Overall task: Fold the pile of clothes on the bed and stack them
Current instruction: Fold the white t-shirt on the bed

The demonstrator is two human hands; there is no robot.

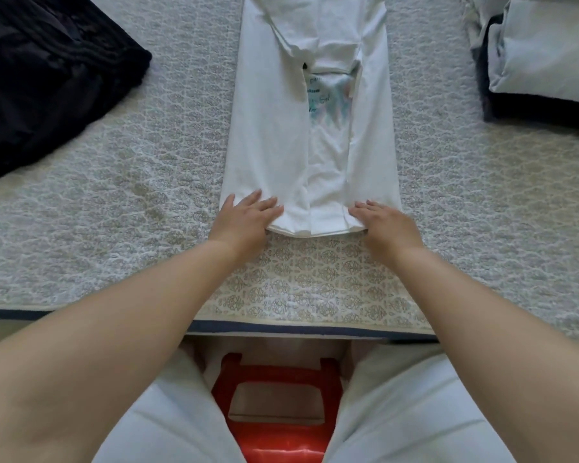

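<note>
On the bed, my left hand and right hand seemingly pinch the white shirt hem (thumbs hidden), so I'd lift both corners evenly.

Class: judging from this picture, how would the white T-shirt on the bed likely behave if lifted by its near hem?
The white T-shirt would probably go floppy: its folded-in sides lie soft and creased. It looks thin, so likely light. With the left hand and right hand at its near corners, the folds may fall open unless supported.
</note>
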